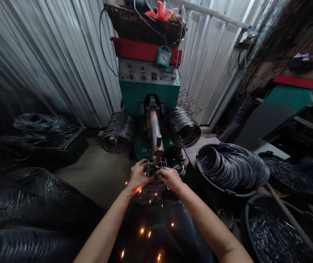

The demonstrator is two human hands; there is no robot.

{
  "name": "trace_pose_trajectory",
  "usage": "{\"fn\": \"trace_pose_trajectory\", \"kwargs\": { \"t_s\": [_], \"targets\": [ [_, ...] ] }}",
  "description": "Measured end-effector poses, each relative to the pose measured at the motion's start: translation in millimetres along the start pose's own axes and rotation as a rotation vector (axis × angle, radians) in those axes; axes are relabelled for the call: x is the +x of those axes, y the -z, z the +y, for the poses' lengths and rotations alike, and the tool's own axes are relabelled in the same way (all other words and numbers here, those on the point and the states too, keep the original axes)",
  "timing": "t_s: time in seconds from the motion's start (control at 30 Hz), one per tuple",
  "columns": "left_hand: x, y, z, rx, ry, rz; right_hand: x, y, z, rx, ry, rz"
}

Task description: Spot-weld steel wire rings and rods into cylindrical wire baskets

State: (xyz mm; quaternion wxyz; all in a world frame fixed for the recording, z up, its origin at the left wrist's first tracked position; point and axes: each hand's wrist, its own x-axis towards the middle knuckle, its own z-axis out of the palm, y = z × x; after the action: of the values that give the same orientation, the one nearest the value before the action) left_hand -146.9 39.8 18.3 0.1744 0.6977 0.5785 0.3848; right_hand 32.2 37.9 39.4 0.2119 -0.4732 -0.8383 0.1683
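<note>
Both my hands grip a small wire basket frame (154, 178) held under the metal arm (155, 132) of a green welding machine (148, 95). My left hand (139, 175) is closed on the frame's left side, fingers curled over the top ring. On the frame's right side, my right hand (170, 178) is also closed. Orange sparks (145, 231) fall below the frame, over my dark apron.
Two wire coils (118, 132) (183, 128) flank the machine. A black tub of wire rings (229, 168) stands at right, with a tub of short wire pieces (275, 233) nearer. More wire coils (27, 197) lie at left. Corrugated metal wall (63, 58) behind.
</note>
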Motion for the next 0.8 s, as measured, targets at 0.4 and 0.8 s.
{"fn": "trace_pose_trajectory", "kwargs": {
  "t_s": [0.4, 0.8],
  "targets": [
    [6, -4.5, 0, 0.017, 0.003, 0.021, -109, -28, 58, 1.058, -0.817, 0.375],
    [26, -6.0, -9, 0.027, 0.109, 0.087, -177, -72, 71, 0.82, -0.728, 0.613]
  ]
}}
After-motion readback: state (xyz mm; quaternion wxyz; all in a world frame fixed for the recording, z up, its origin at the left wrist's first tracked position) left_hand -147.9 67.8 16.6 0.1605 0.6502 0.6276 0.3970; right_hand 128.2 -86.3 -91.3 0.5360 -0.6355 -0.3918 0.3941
